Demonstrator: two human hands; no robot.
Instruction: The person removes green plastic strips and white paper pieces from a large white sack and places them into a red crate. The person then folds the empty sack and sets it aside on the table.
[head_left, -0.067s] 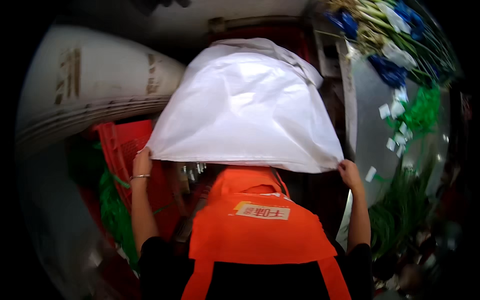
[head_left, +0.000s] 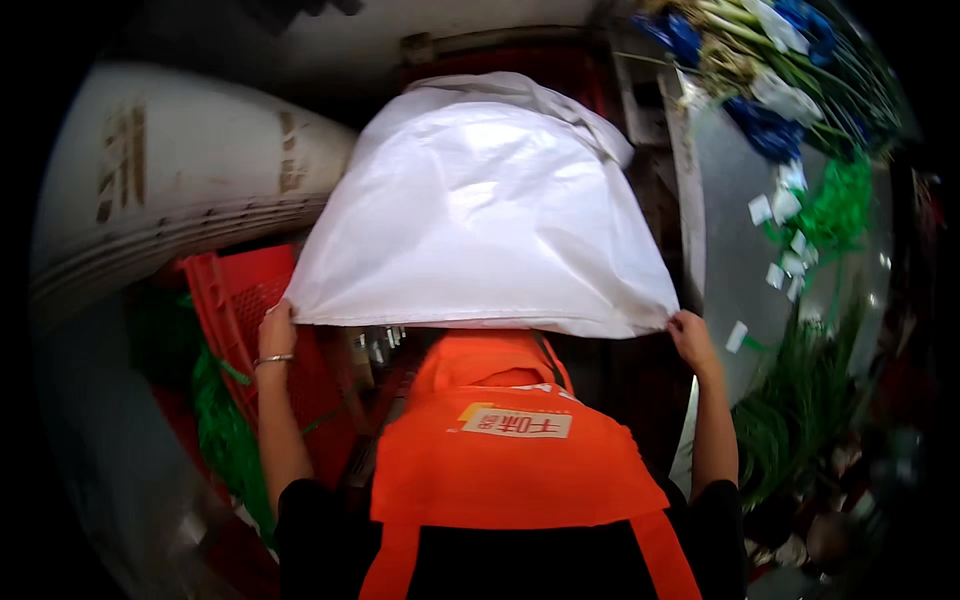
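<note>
A large white plastic sheet (head_left: 490,220), perhaps a sack, is stretched out in front of me, its near edge pulled nearly straight. At that edge's left corner my left hand (head_left: 278,322) pinches the material; a bracelet circles the wrist. My right hand (head_left: 688,335) grips the right corner between thumb and fingers. The far end of the sheet is folded over and bunched. What lies beneath it is hidden. Below the near edge shows the orange apron (head_left: 510,465) I wear.
To the left stand a red plastic crate (head_left: 235,300), a green bag (head_left: 230,440) and a big white container (head_left: 200,150) with brown marks. On the right, a metal table (head_left: 725,190) bears spring onions (head_left: 740,45), green netting (head_left: 840,205) with white tags and long green leaves (head_left: 790,430).
The whole scene has shifted slightly to the left in view. Both hands keep hold of the sheet's corners, and its shape is almost the same.
</note>
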